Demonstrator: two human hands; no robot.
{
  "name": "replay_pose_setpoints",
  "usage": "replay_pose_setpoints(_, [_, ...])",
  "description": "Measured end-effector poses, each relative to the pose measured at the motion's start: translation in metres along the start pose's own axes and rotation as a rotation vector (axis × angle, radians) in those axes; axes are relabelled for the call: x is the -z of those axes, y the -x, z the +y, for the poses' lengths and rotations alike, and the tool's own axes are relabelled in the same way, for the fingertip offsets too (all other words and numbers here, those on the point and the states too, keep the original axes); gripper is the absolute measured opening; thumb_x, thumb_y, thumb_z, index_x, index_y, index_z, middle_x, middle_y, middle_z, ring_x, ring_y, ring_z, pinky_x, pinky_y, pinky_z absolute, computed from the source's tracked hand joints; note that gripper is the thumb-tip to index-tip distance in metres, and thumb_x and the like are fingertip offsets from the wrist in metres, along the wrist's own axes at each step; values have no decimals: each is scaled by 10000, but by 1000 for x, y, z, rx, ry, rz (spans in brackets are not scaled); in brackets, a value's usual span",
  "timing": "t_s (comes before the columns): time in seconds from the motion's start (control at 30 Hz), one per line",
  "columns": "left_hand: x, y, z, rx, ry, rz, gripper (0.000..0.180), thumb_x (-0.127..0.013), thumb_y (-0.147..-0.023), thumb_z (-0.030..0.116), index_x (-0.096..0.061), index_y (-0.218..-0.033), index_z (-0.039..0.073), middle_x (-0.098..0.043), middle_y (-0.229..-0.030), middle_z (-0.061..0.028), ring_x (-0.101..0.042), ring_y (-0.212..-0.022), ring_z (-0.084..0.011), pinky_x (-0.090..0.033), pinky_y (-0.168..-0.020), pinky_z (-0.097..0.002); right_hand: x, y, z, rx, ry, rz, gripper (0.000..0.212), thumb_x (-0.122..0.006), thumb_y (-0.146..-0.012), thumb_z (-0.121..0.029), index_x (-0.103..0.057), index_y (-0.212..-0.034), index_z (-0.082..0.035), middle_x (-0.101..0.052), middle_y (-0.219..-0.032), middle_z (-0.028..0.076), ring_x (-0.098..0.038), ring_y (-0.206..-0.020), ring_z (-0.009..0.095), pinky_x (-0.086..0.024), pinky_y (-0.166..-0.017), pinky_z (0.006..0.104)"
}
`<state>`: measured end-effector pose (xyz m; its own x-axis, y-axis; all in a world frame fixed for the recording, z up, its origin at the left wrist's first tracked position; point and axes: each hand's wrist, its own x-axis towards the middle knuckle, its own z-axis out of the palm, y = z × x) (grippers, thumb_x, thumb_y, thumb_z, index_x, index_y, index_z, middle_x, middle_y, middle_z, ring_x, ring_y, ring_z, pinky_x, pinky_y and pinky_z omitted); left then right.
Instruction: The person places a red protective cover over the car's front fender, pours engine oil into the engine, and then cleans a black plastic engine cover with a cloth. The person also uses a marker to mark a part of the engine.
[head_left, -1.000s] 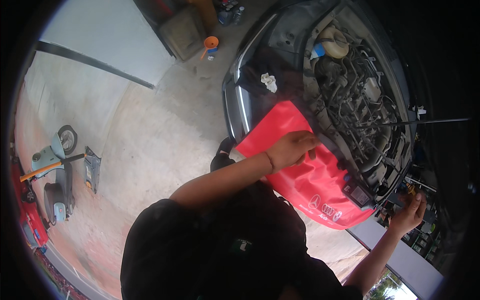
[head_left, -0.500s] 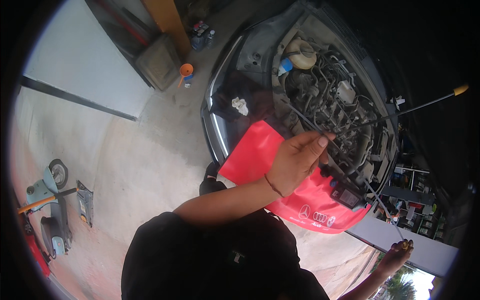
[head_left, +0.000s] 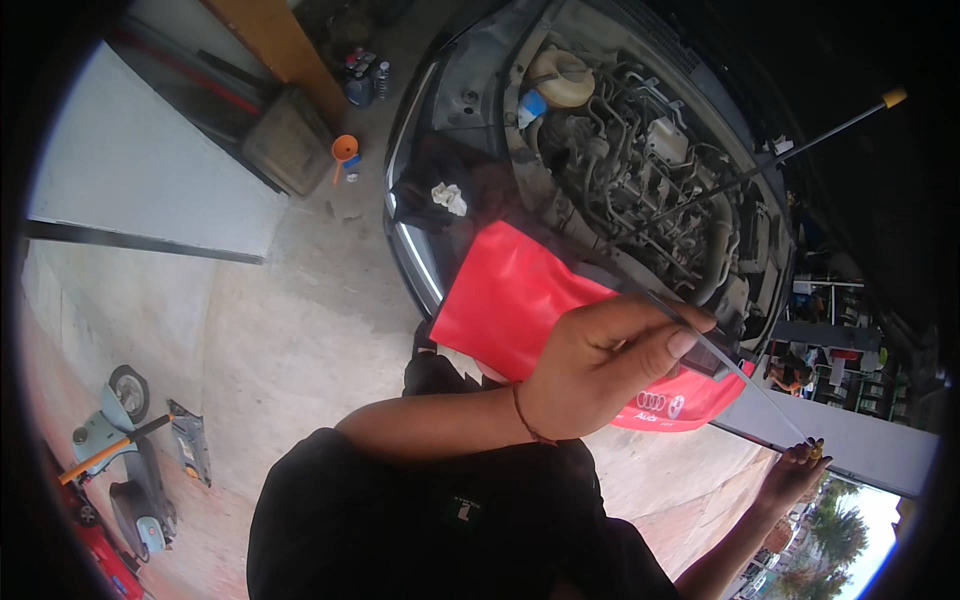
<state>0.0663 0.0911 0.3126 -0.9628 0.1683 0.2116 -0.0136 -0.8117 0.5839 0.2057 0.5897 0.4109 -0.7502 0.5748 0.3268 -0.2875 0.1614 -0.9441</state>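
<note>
Near the car (head_left: 475,95) and its red cover (head_left: 515,285), the left hand (head_left: 605,360) pinches a thin rod (head_left: 743,372) and the right hand (head_left: 785,480) grips its yellow end (head_left: 817,450). A light, steady pinch should avoid bending it. Contents of the cream tank (head_left: 560,80) and clear bottle (head_left: 383,79) (small, distant on the floor (head_left: 290,320)) cannot be told.

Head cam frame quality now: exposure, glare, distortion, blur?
All head view: bright outdoor patch at lower right blown out; black raised hood lost in shadow; soft sheen on the glossy red cover; fisheye bending toward the round black rim; thin grey metal rod looks faint above the bare left hand.
</note>
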Motion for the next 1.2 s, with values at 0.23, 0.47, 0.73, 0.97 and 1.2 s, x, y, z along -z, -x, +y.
replay_pose_setpoints(0.23, [0,4,-2,-12,61,-53,267,-551,-992,130,-619,-1177,-49,-679,-982,-90,-613,-787,-93,-476,-671,-228,4,-3,-6,-51,-347,-328,361,-425,-1040,-179,-437,-1315,55,-546,-1258,184,-591,-1014,244,-513,-915,352])
replay_pose_setpoints(0.47, [-1,7,0,-17,0,-129,288,-520,-1009,154,-615,-1192,-48,-673,-989,-89,-603,-793,-86,-435,-623,-211,17,-5,-8,7,-414,-300,417,-376,-1043,-142,-345,-1445,-37,-418,-1440,248,-547,-1207,312,-499,-995,409])
replay_pose_setpoints(0.73, [-6,1,-7,13,-24,-135,232,-533,-998,122,-623,-1097,-68,-650,-1079,-131,-617,-801,-125,-476,-661,-235,32,1,8,-41,-398,-314,462,-383,-1037,-119,-284,-1487,-77,-370,-1479,246,-517,-1256,288,-482,-1023,390])
replay_pose_setpoints(0.97, [6,-5,-29,57,-109,25,165,-569,-983,119,-611,-1009,-38,-628,-912,-66,-579,-753,-89,-483,-686,-233,9,39,35,-359,-50,-127,451,-413,-1034,-271,-400,-1438,-73,-589,-1223,85,-565,-954,110,-462,-758,230])
replay_pose_setpoints(1.2, [34,-14,-46,95,-244,347,109,-599,-964,88,-587,-887,12,-567,-714,3,-510,-668,-37,-458,-664,-222,-16,91,102,-668,-96,62,464,-466,-1009,-405,-485,-1333,-72,-588,-1007,22,-494,-763,102,-370,-605,212])
